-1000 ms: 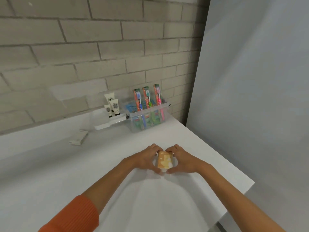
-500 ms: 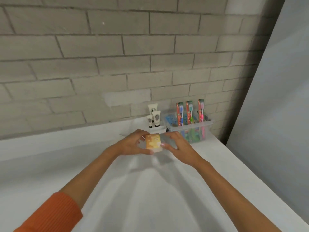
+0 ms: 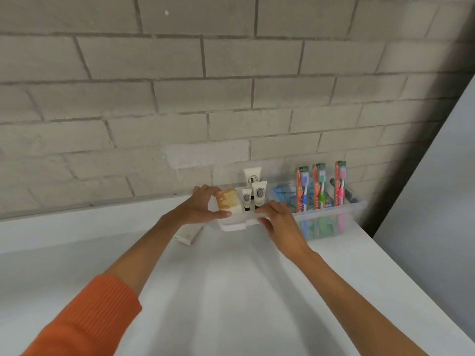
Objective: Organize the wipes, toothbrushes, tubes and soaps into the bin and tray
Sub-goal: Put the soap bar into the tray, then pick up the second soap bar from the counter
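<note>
My left hand [image 3: 199, 210] holds an orange-and-white soap [image 3: 228, 202] upright at the left end of the white tray [image 3: 232, 226]. Three white tubes [image 3: 259, 192] stand in the tray to the right of the soap. My right hand [image 3: 276, 217] rests on the tray's front rim, fingers curled over the edge. The clear bin [image 3: 331, 217] to the right holds three packaged toothbrushes [image 3: 318, 187] standing upright and blue wipes packs [image 3: 282, 195]. A white soap bar [image 3: 185, 236] lies on the counter under my left wrist, partly hidden.
The white counter [image 3: 231, 291] runs along a grey brick wall [image 3: 180, 98]. A grey panel [image 3: 437, 201] stands at the right, close to the bin. The counter's right edge falls away at the lower right.
Both hands carried the orange soap from the middle of the counter back to the tray. My right hand let go of the soap and came to rest on the tray's front rim.
</note>
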`<state>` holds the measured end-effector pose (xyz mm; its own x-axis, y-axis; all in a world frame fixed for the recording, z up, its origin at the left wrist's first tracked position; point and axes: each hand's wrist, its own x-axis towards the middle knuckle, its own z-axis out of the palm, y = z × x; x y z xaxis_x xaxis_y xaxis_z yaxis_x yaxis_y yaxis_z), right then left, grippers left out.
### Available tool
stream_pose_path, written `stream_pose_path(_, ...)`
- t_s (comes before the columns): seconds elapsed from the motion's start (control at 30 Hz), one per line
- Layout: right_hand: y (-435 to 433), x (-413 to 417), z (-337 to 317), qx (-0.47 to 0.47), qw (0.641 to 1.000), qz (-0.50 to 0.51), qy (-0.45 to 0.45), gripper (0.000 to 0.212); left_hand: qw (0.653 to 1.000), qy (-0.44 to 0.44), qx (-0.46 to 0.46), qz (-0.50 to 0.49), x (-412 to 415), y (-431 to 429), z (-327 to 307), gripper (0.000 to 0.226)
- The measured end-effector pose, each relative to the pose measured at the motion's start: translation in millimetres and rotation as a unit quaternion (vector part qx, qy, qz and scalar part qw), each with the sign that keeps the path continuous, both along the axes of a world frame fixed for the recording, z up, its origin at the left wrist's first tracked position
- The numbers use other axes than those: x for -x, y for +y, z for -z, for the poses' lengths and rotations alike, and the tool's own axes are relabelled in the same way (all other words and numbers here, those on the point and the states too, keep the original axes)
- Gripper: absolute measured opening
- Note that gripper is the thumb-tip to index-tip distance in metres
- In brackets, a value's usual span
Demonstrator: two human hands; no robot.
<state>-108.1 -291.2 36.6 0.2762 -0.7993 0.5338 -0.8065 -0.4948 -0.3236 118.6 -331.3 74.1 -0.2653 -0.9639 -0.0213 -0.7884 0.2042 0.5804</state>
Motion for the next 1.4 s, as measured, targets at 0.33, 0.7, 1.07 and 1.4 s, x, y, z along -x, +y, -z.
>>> stream_pose_path(0.33,-13,1,8,0.008,1.0,-0.026,-0.005,0.009,0.994,-0.11,0.003,0.012,9,-16,11,0.073)
stream_pose_path(0.7,-5,-3,12,0.014,1.0,-0.004,-0.011,0.015,0.998,-0.042,0.035,-0.04,2,-2,13,0.074)
stream_pose_path(1.07,46,-52,53,-0.009,0.995,-0.098,-0.002,0.012,0.971,-0.023,0.066,-0.23,-49,44,82,0.059)
stream_pose_path(1.4,47,-54,90,-0.112,0.983,-0.133,0.054,0.03,0.958,-0.132,0.083,-0.24,-32,34,107,0.055)
